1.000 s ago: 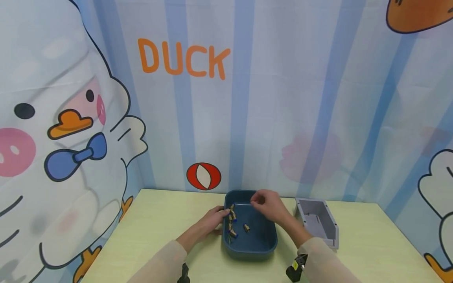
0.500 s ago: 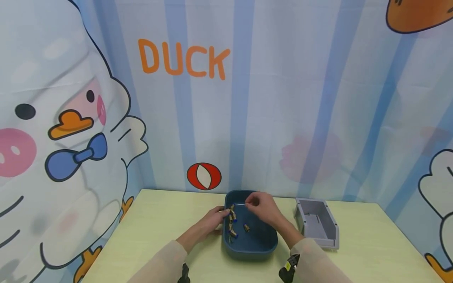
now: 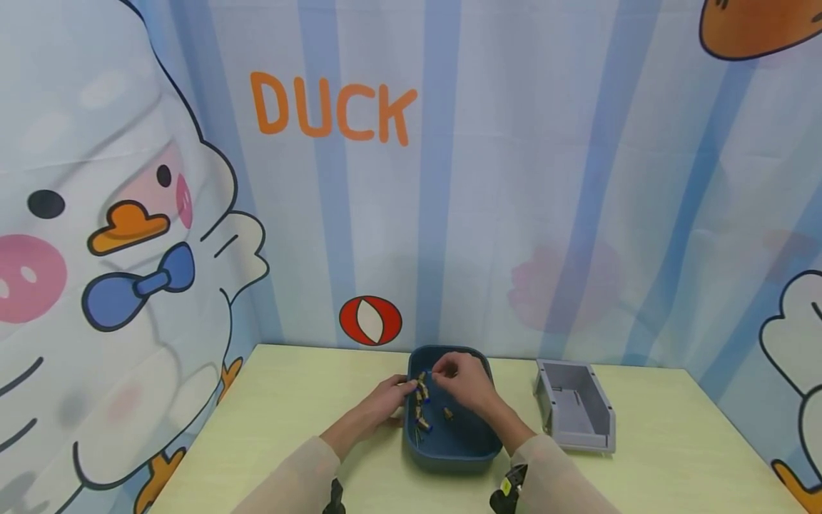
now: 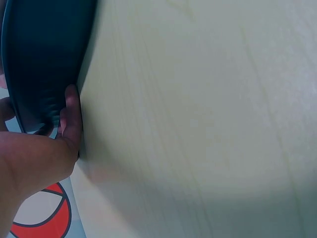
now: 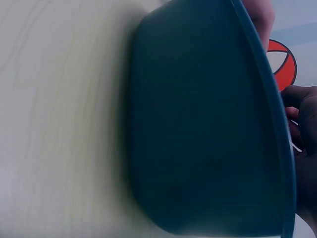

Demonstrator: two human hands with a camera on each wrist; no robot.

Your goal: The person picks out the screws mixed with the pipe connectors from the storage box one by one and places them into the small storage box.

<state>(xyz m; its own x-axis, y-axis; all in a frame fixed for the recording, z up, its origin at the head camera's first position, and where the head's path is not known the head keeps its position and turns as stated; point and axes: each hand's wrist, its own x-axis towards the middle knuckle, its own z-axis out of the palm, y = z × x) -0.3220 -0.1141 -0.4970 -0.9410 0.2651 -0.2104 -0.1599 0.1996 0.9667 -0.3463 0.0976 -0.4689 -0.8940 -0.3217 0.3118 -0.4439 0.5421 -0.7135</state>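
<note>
Low in the middle of the head view, our left hand point(image 3: 385, 401) rests on the left rim of the dark blue tray point(image 3: 472, 451), fingers curled over the wall in a steadying grip; the left wrist view shows a fingertip pressed against the tray's outer side. Our right hand point(image 3: 462, 382) hovers over the tray's upper part with fingertips drawn together, but we cannot tell whether they pinch anything. Several small brass fittings point(image 3: 420, 407) lie along the tray's left inner side. We judge them hard, light, smooth and prone to roll, best pinched across the body between thumb and forefinger. A grey bin point(image 3: 574, 410) stands to the right on the table point(image 3: 674, 442).
</note>
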